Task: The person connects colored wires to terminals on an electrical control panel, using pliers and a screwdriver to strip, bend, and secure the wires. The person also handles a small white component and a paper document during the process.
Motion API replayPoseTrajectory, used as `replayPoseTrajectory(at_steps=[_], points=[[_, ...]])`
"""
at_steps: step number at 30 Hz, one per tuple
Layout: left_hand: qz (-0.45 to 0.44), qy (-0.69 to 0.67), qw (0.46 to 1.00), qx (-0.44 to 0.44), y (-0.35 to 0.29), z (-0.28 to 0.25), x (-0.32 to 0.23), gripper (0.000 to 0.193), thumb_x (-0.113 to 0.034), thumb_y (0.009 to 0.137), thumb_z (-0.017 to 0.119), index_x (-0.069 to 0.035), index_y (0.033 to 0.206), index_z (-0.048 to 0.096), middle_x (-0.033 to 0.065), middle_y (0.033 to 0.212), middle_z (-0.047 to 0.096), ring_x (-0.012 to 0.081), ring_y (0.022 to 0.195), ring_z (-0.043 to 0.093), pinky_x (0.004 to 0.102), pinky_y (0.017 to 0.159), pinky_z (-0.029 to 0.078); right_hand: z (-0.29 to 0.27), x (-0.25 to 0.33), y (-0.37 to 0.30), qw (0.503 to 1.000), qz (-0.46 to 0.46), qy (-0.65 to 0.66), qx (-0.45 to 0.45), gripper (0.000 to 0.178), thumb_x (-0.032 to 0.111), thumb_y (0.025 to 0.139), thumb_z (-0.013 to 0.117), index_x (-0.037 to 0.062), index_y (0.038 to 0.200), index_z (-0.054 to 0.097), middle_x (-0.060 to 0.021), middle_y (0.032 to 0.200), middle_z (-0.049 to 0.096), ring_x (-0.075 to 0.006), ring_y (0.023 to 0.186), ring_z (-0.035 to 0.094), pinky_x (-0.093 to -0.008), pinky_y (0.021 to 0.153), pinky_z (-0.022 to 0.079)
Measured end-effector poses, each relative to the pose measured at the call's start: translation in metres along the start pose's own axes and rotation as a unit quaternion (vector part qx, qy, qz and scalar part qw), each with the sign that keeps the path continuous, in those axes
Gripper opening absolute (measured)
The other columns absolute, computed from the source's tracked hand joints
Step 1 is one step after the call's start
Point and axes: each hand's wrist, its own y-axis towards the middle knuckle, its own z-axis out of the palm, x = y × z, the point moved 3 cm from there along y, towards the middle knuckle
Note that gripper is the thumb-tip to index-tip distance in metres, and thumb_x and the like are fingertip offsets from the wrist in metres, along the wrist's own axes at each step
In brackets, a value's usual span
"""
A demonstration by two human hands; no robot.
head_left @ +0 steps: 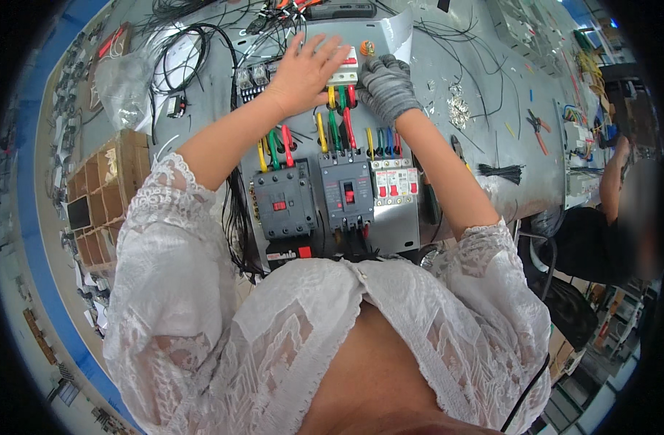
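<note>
My bare left hand (pixel 306 76) reaches over the far part of a grey mounting panel (pixel 397 230), its fingers spread. Its fingertips and thumb lie at the left side of a white circuit breaker (pixel 344 75) with a red switch. Yellow, green and red wires run from that breaker's near side. My right hand (pixel 387 87), in a grey knit glove, is just right of the breaker with fingers curled together; what they hold, if anything, is hidden. Nearer stand a black contactor (pixel 285 199), a moulded-case breaker (pixel 346 192) and several small white breakers (pixel 395 183).
Clear relays (pixel 258 75) sit left of my left hand. Coiled black cable (pixel 183 61) and a plastic bag (pixel 121 90) lie further left, above a cardboard divider box (pixel 103 192). Rightward are loose metal bits (pixel 459 109), orange-handled pliers (pixel 539 132), black cable ties (pixel 502 172) and another person's arm (pixel 613 177).
</note>
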Motion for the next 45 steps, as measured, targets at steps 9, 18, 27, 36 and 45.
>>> replayPoseTrajectory(at_steps=[9, 18, 27, 36, 45], points=[[0.029, -0.025, 0.997, -0.063, 0.003, 0.014, -0.002, 0.067, -0.019, 0.072, 0.067, -0.014, 0.134, 0.044, 0.0066, 0.135, 0.046, 0.0266, 0.119, 0.046, 0.0477, 0.108, 0.031, -0.001, -0.005, -0.010, 0.993, -0.080, 0.063, -0.052, 0.026, 0.030, 0.076, 0.068, 0.0153, 0.098, 0.070, -0.0040, 0.110, 0.062, -0.0281, 0.105, 0.054, -0.0450, 0.094, 0.040], [0.043, -0.010, 0.995, -0.089, 0.006, 0.016, -0.001, 0.069, -0.017, 0.068, 0.069, -0.010, 0.133, 0.045, 0.0078, 0.133, 0.046, 0.0274, 0.118, 0.046, 0.0464, 0.105, 0.035, -0.002, -0.012, -0.022, 0.975, -0.071, 0.181, -0.105, 0.019, 0.022, 0.072, 0.072, 0.0172, 0.090, 0.073, -0.0013, 0.103, 0.063, -0.0260, 0.100, 0.056, -0.0414, 0.092, 0.041], [0.056, -0.048, 0.989, -0.126, 0.005, 0.020, 0.001, 0.068, -0.011, 0.067, 0.067, -0.008, 0.131, 0.045, 0.0092, 0.131, 0.048, 0.0279, 0.122, 0.046, 0.0436, 0.102, 0.038, -0.012, 0.011, -0.020, 0.973, -0.110, 0.171, -0.106, 0.021, 0.025, 0.072, 0.070, 0.0211, 0.093, 0.071, 0.0001, 0.109, 0.060, -0.0253, 0.106, 0.054, -0.0421, 0.091, 0.042], [0.052, -0.063, 0.989, -0.120, 0.004, 0.016, -0.003, 0.070, -0.009, 0.065, 0.067, -0.007, 0.132, 0.044, 0.0091, 0.130, 0.049, 0.0282, 0.121, 0.047, 0.0426, 0.100, 0.040, -0.004, 0.010, -0.018, 0.982, -0.121, 0.139, -0.050, 0.022, 0.030, 0.074, 0.068, 0.0160, 0.090, 0.068, -0.0051, 0.102, 0.059, -0.0300, 0.100, 0.055, -0.0464, 0.084, 0.041], [0.054, -0.028, 0.990, -0.129, 0.005, 0.020, 0.001, 0.076, -0.016, 0.063, 0.072, -0.008, 0.132, 0.043, 0.0081, 0.131, 0.048, 0.0267, 0.122, 0.046, 0.0416, 0.099, 0.040, -0.017, 0.010, -0.004, 0.981, -0.172, 0.088, -0.036, 0.019, 0.029, 0.077, 0.065, 0.0157, 0.090, 0.068, -0.0053, 0.100, 0.060, -0.0268, 0.090, 0.058, -0.0471, 0.082, 0.041]])
